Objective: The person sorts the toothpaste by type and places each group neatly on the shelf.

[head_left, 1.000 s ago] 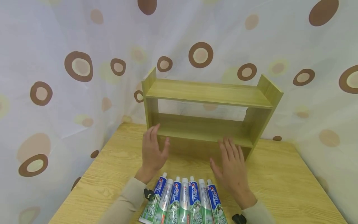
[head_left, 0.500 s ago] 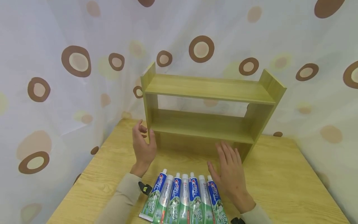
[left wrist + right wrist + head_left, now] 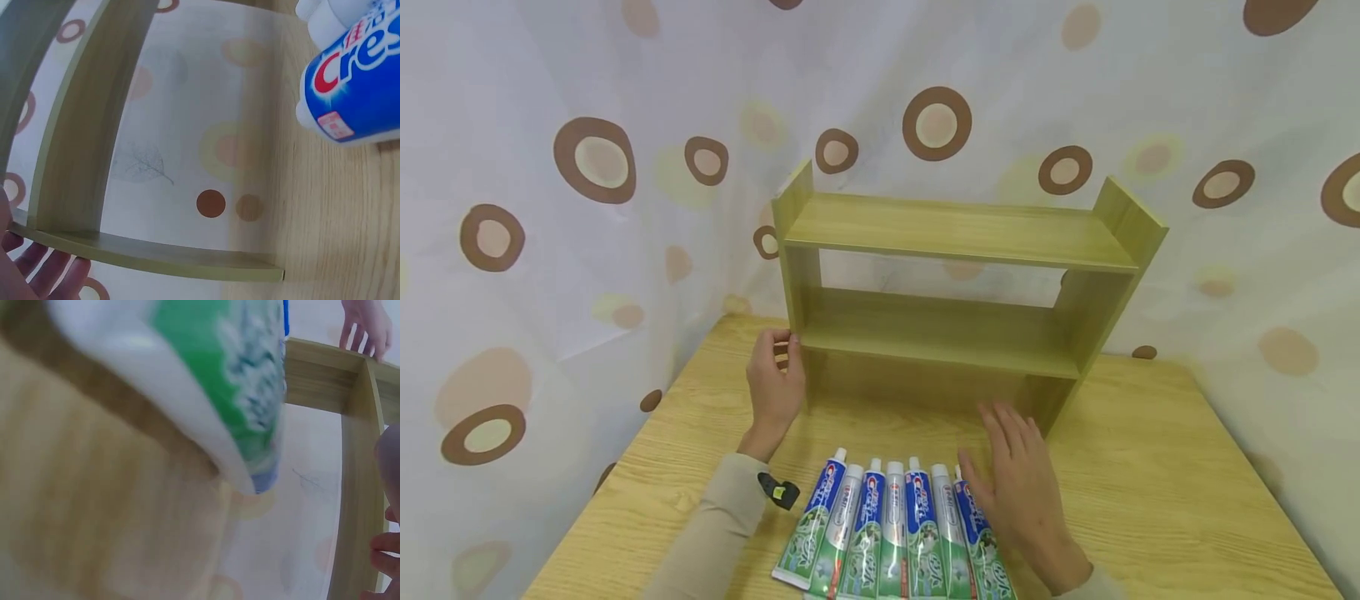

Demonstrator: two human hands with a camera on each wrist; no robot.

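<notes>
A wooden two-tier shelf (image 3: 940,329) stands on the table. My left hand (image 3: 773,383) is at its left side panel (image 3: 169,256), holding the panel's front edge with the fingers (image 3: 65,275) along the outer face and the thumb toward the front. My right hand (image 3: 1018,487), its fingers extended, hovers in front of the shelf's lower right part and overlaps the rightmost toothpaste tube (image 3: 981,542) in the head view. Several toothpaste tubes lie in a row before the shelf, blue-and-green Crest tubes (image 3: 868,521) alternating with silver-and-green ones (image 3: 893,517), caps toward the shelf.
The wood-grain table (image 3: 1172,500) runs out to both sides of the shelf. Behind and beside it hangs a pale curtain (image 3: 647,192) with brown ring prints. Black straps, one seen at the left wrist (image 3: 778,490), sit at the sleeves.
My left hand has moved left from in front of the shelf to its left side panel and taken hold there. The right hand has lowered slightly, fingers still extended.
</notes>
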